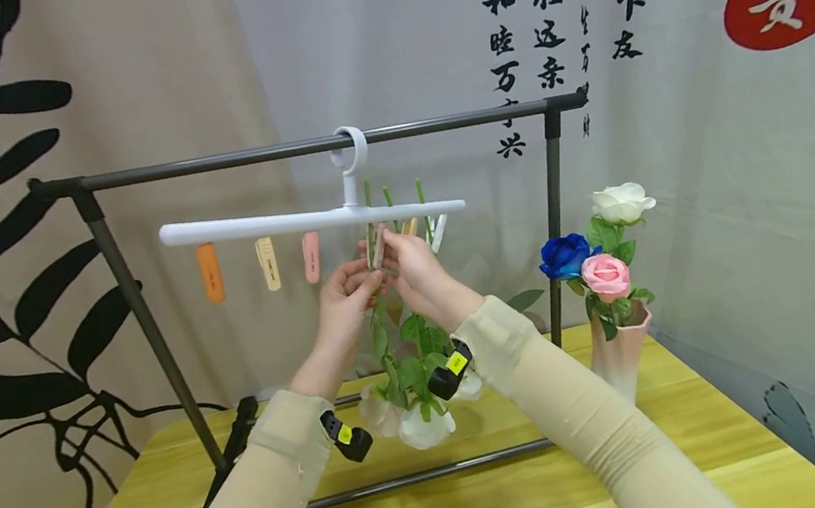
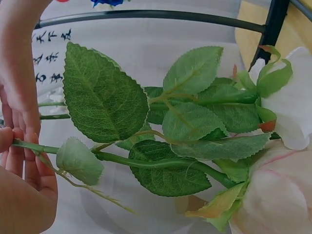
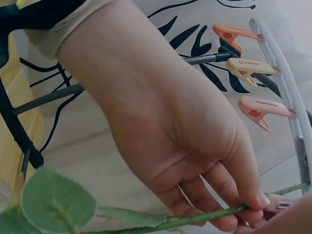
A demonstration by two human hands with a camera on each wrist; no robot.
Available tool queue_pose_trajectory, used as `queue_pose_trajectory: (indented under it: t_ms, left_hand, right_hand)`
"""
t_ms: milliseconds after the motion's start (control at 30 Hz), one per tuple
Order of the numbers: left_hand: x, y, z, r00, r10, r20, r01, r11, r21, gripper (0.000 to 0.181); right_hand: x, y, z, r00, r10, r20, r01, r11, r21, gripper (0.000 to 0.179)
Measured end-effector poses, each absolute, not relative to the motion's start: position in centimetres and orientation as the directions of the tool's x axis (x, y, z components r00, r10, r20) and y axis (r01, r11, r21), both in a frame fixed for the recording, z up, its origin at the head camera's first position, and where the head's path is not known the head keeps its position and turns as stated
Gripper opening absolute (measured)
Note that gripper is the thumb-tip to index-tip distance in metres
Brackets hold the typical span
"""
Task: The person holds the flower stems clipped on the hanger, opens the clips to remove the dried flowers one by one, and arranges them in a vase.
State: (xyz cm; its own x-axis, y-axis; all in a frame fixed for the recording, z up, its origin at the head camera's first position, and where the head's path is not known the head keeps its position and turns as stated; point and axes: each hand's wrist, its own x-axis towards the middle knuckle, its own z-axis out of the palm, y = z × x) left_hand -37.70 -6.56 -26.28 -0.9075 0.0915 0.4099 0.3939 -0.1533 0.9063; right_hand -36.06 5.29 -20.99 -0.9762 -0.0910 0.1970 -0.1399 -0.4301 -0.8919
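A white hanger with several clips hooks over a dark rail. Under its right half my right hand pinches a pale pinkish clip between thumb and fingers. My left hand, just below and left, pinches a green rose stem that runs up beside that clip. Leaves and pale rose heads hang upside down beneath the hands, among them a white rose and a pinkish-cream rose. Whether the clip's jaws have closed on the stem cannot be seen; fingers cover it.
An orange clip, a cream clip and a pink clip hang on the hanger's left half. The dark rack stands on a wooden table. At right, a vase holds blue, pink and white roses.
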Motion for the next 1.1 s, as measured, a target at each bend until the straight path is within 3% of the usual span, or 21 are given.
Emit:
queue_pose_trajectory:
  t_ms: [400, 700, 867, 1100]
  left_hand:
    - [-37.5, -6.6, -26.4, -0.927, 0.101, 0.361, 0.351, -0.111, 0.93, 0.028]
    - [-37.2, -6.9, -26.9, -0.925, 0.115, 0.362, 0.349, -0.117, 0.93, 0.017]
    - [-36.9, -7.2, -27.6, -0.932, 0.132, 0.337, 0.323, -0.117, 0.939, 0.019]
    - [-36.1, -7.5, -27.9, -0.938, 0.145, 0.315, 0.296, -0.138, 0.945, 0.021]
  right_hand:
    - [-36.7, 4.7, -20.8, -0.992, -0.055, 0.111, -0.065, -0.532, -0.844, 0.039]
    - [-36.7, 5.1, -20.9, -0.994, -0.079, 0.079, -0.022, -0.558, -0.829, 0.036]
    - [-36.6, 5.0, -20.8, -0.997, -0.053, 0.063, -0.022, -0.562, -0.827, 0.027]
    - [-36.4, 4.6, -20.9, -0.997, -0.059, 0.053, -0.012, -0.549, -0.836, 0.031]
